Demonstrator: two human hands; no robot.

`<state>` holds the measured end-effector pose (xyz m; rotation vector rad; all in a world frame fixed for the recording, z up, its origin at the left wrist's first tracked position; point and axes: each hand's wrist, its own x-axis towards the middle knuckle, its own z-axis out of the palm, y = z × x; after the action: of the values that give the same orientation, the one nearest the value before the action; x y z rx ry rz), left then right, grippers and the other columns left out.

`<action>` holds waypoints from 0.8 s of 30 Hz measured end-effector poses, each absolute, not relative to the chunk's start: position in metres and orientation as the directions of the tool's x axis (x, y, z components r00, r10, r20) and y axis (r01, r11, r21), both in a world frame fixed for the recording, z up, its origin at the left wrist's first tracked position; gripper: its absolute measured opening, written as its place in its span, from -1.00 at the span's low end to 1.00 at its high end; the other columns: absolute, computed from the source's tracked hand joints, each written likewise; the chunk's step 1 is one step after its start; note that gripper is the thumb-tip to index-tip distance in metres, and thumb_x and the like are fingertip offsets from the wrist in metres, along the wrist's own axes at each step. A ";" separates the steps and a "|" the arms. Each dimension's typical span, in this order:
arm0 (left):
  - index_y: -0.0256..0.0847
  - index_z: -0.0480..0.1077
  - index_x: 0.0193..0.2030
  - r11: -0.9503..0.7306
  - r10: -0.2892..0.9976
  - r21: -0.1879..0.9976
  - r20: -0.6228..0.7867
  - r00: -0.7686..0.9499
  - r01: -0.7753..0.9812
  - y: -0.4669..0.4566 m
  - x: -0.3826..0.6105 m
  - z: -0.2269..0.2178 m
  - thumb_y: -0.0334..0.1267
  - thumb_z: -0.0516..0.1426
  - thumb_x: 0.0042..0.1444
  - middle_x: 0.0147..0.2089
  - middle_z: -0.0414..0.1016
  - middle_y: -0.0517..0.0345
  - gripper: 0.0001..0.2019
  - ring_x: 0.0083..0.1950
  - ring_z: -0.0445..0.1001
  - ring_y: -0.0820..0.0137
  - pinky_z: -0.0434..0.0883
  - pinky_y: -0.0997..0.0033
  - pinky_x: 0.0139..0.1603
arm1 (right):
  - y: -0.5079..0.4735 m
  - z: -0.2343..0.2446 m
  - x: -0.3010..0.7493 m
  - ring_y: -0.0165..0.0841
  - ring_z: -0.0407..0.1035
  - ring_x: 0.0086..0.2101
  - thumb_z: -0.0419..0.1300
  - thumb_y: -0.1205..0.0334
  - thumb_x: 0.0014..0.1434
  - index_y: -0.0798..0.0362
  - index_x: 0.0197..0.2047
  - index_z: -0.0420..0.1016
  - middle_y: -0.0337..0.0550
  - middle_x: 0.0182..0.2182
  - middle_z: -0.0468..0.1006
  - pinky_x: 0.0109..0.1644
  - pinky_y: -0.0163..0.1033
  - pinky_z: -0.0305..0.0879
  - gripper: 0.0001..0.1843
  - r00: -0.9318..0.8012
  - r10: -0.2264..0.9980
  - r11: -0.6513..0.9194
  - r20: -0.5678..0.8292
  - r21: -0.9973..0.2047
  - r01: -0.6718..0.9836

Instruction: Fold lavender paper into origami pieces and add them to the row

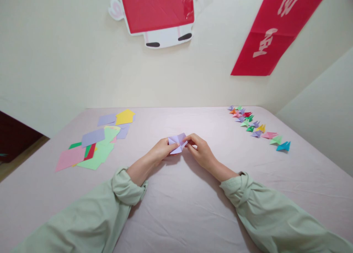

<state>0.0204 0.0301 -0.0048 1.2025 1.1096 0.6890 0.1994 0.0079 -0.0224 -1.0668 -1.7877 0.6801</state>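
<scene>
A small, partly folded piece of lavender paper is held just above the pale pink cloth of the table, in the middle of the view. My left hand pinches its left side with closed fingers. My right hand pinches its right side the same way. Both arms wear light green sleeves pushed up at the wrist.
Loose flat sheets of coloured paper lie spread at the left of the table. A row of several small folded paper pieces runs along the right side. Red banners hang on the cream wall behind.
</scene>
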 end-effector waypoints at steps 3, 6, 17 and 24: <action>-0.27 0.41 -0.43 0.215 0.903 0.958 -0.269 0.334 0.191 0.028 0.022 -0.005 -0.06 0.23 -0.07 -0.56 0.30 0.27 -0.72 -0.54 0.18 0.54 0.09 0.53 -0.53 | 0.008 -0.022 0.199 -0.36 0.35 -0.31 -0.01 0.47 0.09 0.02 -0.23 0.39 -0.18 -0.33 0.43 -0.20 -0.25 0.27 -0.75 -0.237 0.857 0.515 0.457 -0.752 0.413; -0.27 0.40 -0.44 0.178 0.914 0.957 -0.247 0.322 0.227 0.027 0.024 -0.007 -0.04 0.21 -0.05 -0.57 0.29 0.27 -0.71 -0.55 0.17 0.53 0.07 0.53 -0.55 | 0.007 -0.022 0.198 -0.36 0.35 -0.28 -0.02 0.47 0.11 0.02 -0.17 0.38 -0.16 -0.28 0.44 -0.16 -0.24 0.28 -0.72 -0.260 0.837 0.547 0.481 -0.723 0.422; -0.27 0.36 -0.53 0.081 0.926 0.942 -0.191 0.325 0.325 0.030 0.027 -0.018 -0.08 0.15 -0.02 -0.63 0.29 0.26 -0.73 -0.60 0.16 0.53 0.07 0.52 -0.58 | 0.008 -0.026 0.193 -0.38 0.36 -0.38 0.09 0.32 0.14 0.03 -0.03 0.25 -0.26 -0.37 0.41 -0.27 -0.26 0.29 -0.70 -0.152 0.936 0.350 0.318 -0.883 0.313; -0.28 0.41 -0.28 0.111 0.969 0.986 -0.134 0.206 0.121 0.029 0.029 -0.016 -0.12 0.23 -0.05 -0.44 0.49 0.16 -0.73 -0.45 0.41 0.45 0.30 0.53 -0.48 | 0.013 -0.032 0.196 -0.40 0.25 -0.44 0.10 0.26 0.12 0.03 -0.36 0.34 -0.31 -0.48 0.37 -0.34 -0.30 0.19 -0.95 -0.120 0.957 0.290 0.266 -0.903 0.318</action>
<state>0.0287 0.0288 -0.0156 1.2891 1.1815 0.9073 0.1964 0.0133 -0.0322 -1.1882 -1.6306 0.8635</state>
